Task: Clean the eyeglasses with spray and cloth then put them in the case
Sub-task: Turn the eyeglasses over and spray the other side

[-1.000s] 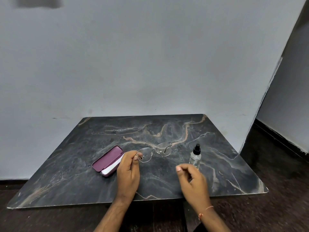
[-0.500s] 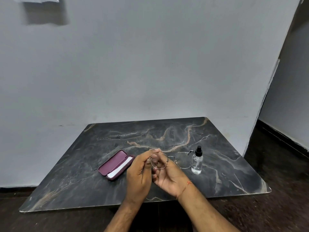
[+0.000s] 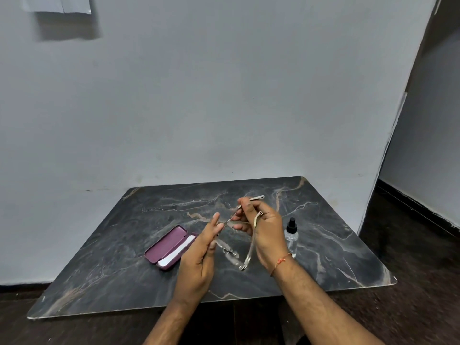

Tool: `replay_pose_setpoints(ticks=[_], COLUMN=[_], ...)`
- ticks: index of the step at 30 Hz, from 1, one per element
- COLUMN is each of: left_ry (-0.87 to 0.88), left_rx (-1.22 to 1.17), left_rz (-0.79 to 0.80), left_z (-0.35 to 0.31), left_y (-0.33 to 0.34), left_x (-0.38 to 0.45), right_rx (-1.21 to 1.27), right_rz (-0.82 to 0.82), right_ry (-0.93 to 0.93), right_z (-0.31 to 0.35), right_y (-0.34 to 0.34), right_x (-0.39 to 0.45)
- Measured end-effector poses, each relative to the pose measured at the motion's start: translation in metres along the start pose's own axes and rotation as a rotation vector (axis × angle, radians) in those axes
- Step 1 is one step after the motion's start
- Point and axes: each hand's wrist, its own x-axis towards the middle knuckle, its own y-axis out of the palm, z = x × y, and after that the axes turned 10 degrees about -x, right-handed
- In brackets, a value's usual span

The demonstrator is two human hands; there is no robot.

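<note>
Thin metal-framed eyeglasses (image 3: 234, 257) are held above the table with their temples unfolded, lenses pointing down toward me. My right hand (image 3: 263, 227) pinches one temple near its tip. My left hand (image 3: 199, 260) holds the frame at the hinge end of that temple, fingers partly spread. A maroon case (image 3: 169, 245) lies open at the left with a white cloth (image 3: 174, 255) inside it. A small clear spray bottle (image 3: 291, 237) with a black cap stands just right of my right hand.
The dark marble table (image 3: 99, 270) stands against a grey wall (image 3: 224, 95). Dark floor (image 3: 410, 245) drops off past the table's right and front edges. A paper sheet (image 3: 57, 3) hangs high on the wall at the left.
The glasses were lifted off the table by my left hand, my right hand joined, and the temples have been unfolded. Both hands now hold them higher, turned lenses down.
</note>
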Motion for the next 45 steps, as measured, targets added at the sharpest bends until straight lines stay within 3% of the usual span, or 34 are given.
replay_pose_setpoints(ticks=[8,21,27,35,41,45], left_ry=[0.009,0.006,-0.021,-0.089,-0.141,-0.160], left_rx=[0.010,0.278,0.272,0.056,0.049,0.049], left_rz=[-0.191,0.047,0.064,-0.099,0.035,0.038], left_z=[-0.006,-0.003,0.005,0.002,0.005,0.010], left_y=[-0.012,-0.030,-0.027,-0.028,-0.037,-0.043], left_x=[-0.002,-0.006,-0.004,-0.007,-0.003,-0.003], right_rx=[-0.318,-0.971,-1.086,-0.996,-0.950,-0.944], right_rz=[-0.141,-0.338,-0.301,-0.303,-0.289,-0.281], right_ry=[-0.235,-0.626,-0.585,-0.363,-0.219,-0.175], right_z=[-0.004,-0.007,-0.007,-0.018,-0.030,-0.040], right_y=[-0.017,-0.040,-0.047,-0.067,-0.076,-0.078], right_x=[0.010,0.015,0.012,0.015,0.016,0.013])
